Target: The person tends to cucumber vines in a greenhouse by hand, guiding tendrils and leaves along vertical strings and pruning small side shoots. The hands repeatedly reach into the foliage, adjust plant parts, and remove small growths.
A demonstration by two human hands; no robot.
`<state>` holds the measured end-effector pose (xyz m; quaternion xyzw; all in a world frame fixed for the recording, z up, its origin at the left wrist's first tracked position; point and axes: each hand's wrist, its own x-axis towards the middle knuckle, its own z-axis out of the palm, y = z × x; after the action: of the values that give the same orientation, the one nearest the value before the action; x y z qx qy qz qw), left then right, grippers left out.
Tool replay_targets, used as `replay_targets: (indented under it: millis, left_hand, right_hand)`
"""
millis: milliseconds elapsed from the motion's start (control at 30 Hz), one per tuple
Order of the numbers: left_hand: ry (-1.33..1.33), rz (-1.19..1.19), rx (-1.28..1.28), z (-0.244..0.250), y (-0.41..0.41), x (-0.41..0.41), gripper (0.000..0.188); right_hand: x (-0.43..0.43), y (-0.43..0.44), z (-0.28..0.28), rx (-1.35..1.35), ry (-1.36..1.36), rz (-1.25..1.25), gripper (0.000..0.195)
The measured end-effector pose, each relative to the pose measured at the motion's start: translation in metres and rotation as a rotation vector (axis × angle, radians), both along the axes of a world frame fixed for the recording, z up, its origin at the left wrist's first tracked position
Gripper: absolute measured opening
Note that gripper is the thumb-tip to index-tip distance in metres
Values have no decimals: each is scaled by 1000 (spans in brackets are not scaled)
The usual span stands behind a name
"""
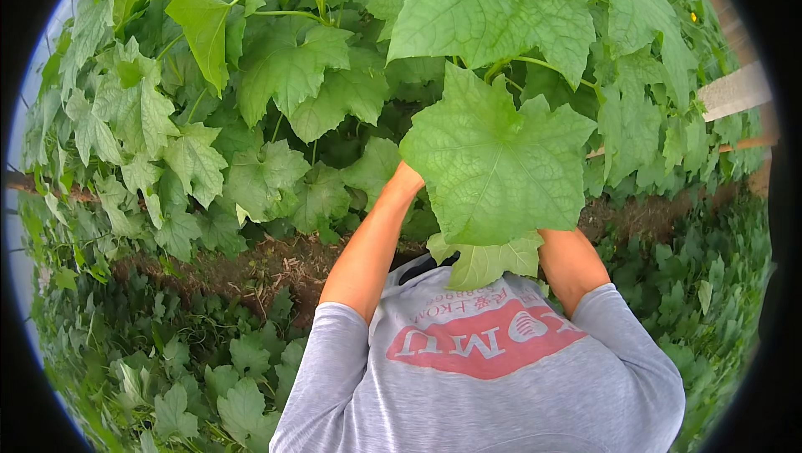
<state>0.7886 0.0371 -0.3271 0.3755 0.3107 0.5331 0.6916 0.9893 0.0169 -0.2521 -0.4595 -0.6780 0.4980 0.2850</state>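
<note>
A broad lobed leaf (pixel 501 158) of a gourd-type vine hangs in front of me and hides both my hands. My left forearm (pixel 373 240) reaches up to the leaf's left edge and passes behind it at the wrist. From the lower right, my right forearm (pixel 571 262) goes in under the same leaf. What either hand holds or touches is hidden. Above spreads a larger leaf (pixel 495 11), with a green stem (pixel 497 69) showing between the two. A paler leaf (pixel 495 263) lies below, against my grey shirt (pixel 501 409).
Dense vine foliage (pixel 282 70) fills the far side. A strip of bare soil (pixel 269 271) with dry litter runs across beside me. More low foliage (pixel 207 378) grows behind it. At the right edge, a pale flat strip (pixel 736 90) juts in among the leaves.
</note>
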Motion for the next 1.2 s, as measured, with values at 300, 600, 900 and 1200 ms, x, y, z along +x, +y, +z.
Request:
replay_targets:
  millis: [300,600,900,1200]
  left_hand:
    - [291,29,10,-8,20,-5,29]
    - [519,30,38,56,12,-38,31]
    - [461,-170,-217,69,39,-53,26]
    - [-170,-175,-18,-11,69,-53,35]
  right_hand:
    - [-33,32,-56,-198,630,-301,20]
    - [-53,23,-50,-178,453,-328,15]
    - [-37,-5,-50,-267,626,-230,15]
    - [-12,-70,0,-60,-242,110,23]
